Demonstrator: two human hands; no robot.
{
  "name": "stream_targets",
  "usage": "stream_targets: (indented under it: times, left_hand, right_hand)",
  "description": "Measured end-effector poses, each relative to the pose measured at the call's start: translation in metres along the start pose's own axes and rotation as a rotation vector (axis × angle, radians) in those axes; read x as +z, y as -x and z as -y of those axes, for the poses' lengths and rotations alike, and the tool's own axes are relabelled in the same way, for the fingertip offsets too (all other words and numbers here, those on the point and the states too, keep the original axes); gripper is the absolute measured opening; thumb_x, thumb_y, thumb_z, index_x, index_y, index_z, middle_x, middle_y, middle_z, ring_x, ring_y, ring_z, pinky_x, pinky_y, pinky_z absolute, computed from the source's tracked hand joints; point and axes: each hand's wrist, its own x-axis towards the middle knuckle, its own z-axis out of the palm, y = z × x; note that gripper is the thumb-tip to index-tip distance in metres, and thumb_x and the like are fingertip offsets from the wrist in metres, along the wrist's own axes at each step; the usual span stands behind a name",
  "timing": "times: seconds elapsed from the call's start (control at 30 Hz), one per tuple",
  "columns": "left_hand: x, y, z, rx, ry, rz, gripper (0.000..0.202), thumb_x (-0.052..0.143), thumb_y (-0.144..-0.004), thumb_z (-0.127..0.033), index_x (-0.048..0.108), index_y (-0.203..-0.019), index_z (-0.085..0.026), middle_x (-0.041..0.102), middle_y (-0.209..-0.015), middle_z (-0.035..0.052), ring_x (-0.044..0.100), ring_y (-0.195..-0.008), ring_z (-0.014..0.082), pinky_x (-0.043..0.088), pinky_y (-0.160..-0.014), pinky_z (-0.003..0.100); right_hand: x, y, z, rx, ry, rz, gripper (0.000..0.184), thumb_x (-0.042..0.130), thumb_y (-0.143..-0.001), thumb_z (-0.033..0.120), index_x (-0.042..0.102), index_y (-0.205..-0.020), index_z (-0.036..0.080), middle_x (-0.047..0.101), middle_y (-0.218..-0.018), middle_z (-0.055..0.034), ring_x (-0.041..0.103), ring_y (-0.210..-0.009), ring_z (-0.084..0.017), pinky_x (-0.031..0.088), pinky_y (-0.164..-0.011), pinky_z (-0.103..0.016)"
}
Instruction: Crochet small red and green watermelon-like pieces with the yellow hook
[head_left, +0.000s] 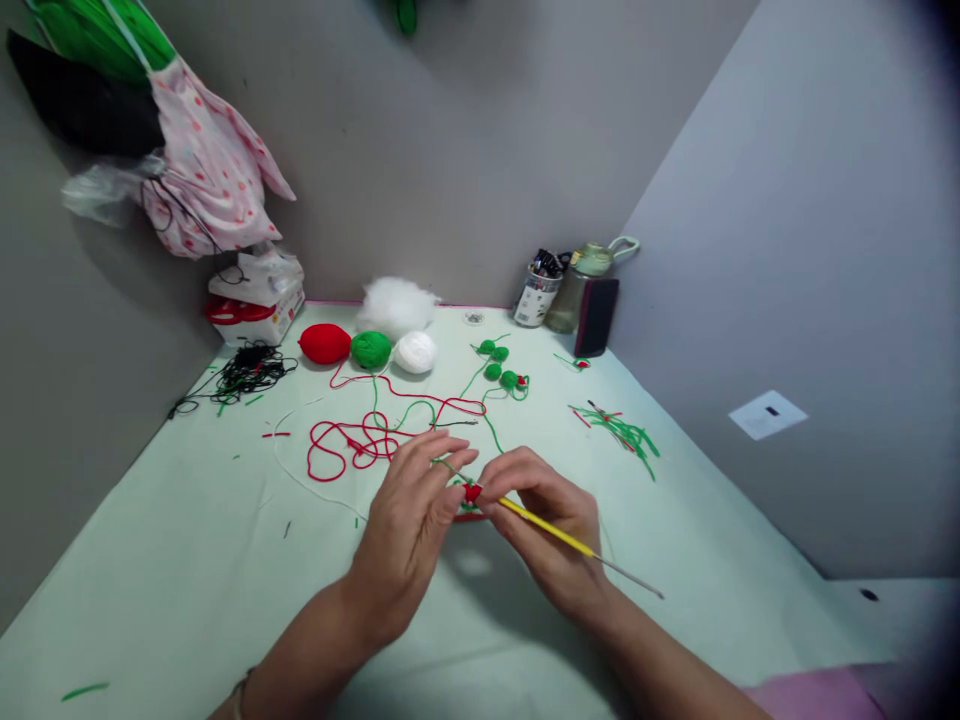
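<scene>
Between my fingertips is a small red and green crochet piece (471, 493). My left hand (416, 500) pinches it from the left, with green yarn running over the fingers. My right hand (544, 510) grips a crochet hook (551, 528) with a yellow handle, its bare metal end pointing down to the right. The hook's working tip is at the crochet piece, partly hidden by the fingers. Loops of red yarn (330, 450) lie on the table beyond my left hand. Several small green crochet balls (493, 371) rest further back.
A red yarn ball (325, 343), green yarn ball (370, 349) and white yarn ball (415, 352) stand before white stuffing (397, 305). Tangled black yarn (255, 370) lies left, green yarn scraps (626, 435) right. A pen cup (537, 295), bottle (566, 300) and phone (597, 317) stand at the back.
</scene>
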Motion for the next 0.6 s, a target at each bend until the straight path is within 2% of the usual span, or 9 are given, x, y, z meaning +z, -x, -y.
stream_targets:
  times: [0.07,0.13,0.23,0.33,0.47,0.53,0.6]
  left_hand:
    - [0.003,-0.001,-0.007,-0.228,0.22,0.041,0.032,0.056,-0.105,-0.039,0.079,-0.123,-0.028,0.074,-0.128,0.0104,0.064,-0.124,0.0295,0.049,-0.109,0.045]
    - [0.004,-0.002,-0.013,-0.455,0.475,0.059,0.03,0.067,-0.099,-0.046,0.082,-0.12,-0.029,0.077,-0.119,0.0073,0.068,-0.109,0.0251,0.053,-0.097,0.038]
    - [0.004,-0.004,-0.017,-0.657,0.779,0.027,0.031,0.086,-0.084,-0.042,0.085,-0.112,-0.029,0.078,-0.101,0.0025,0.068,-0.095,0.0185,0.052,-0.091,0.029]
    - [0.003,-0.005,-0.017,-0.702,0.911,0.018,0.031,0.092,-0.077,-0.037,0.086,-0.107,-0.028,0.074,-0.089,0.0001,0.066,-0.089,0.0152,0.051,-0.09,0.027]
    - [0.0,-0.006,-0.016,-0.685,0.916,-0.01,0.034,0.095,-0.073,-0.034,0.087,-0.106,-0.029,0.07,-0.084,-0.0015,0.063,-0.088,0.0136,0.05,-0.088,0.024]
    - [-0.001,-0.006,-0.015,-0.689,0.907,-0.038,0.037,0.095,-0.075,-0.034,0.086,-0.111,-0.031,0.07,-0.084,-0.0021,0.062,-0.087,0.013,0.049,-0.086,0.024]
    - [-0.001,-0.005,-0.015,-0.693,0.91,-0.051,0.044,0.094,-0.077,-0.033,0.083,-0.119,-0.034,0.071,-0.086,-0.0028,0.063,-0.086,0.0124,0.049,-0.085,0.024]
  right_hand:
    - [0.0,0.0,0.0,-0.026,0.031,-0.001,0.011,0.075,-0.092,0.014,0.078,-0.09,0.025,0.075,-0.086,-0.0054,0.071,-0.084,-0.02,0.058,-0.074,-0.033]
    - [-0.001,0.0,0.0,-0.052,0.066,0.0,0.013,0.074,-0.092,0.013,0.078,-0.091,0.025,0.076,-0.089,-0.0058,0.072,-0.084,-0.02,0.058,-0.075,-0.033]
    - [-0.001,0.0,0.0,-0.095,0.092,0.023,0.015,0.072,-0.093,0.011,0.078,-0.095,0.025,0.075,-0.089,-0.0058,0.072,-0.083,-0.019,0.059,-0.073,-0.032]
    - [-0.003,-0.001,0.001,-0.074,0.082,0.051,0.013,0.073,-0.093,0.013,0.078,-0.095,0.025,0.075,-0.089,-0.0054,0.072,-0.085,-0.019,0.058,-0.073,-0.03]
    - [-0.008,-0.004,0.002,0.127,-0.057,0.081,0.004,0.078,-0.092,0.024,0.079,-0.096,0.025,0.076,-0.093,-0.0048,0.074,-0.083,-0.018,0.061,-0.071,-0.028]
    - [-0.009,-0.005,0.002,0.189,-0.114,0.085,0.006,0.077,-0.094,0.025,0.079,-0.099,0.026,0.077,-0.094,-0.0037,0.075,-0.08,-0.016,0.063,-0.07,-0.027]
    - [-0.01,-0.004,0.002,0.158,-0.059,0.059,0.008,0.075,-0.095,0.022,0.078,-0.101,0.027,0.078,-0.093,-0.003,0.075,-0.08,-0.016,0.063,-0.07,-0.026]
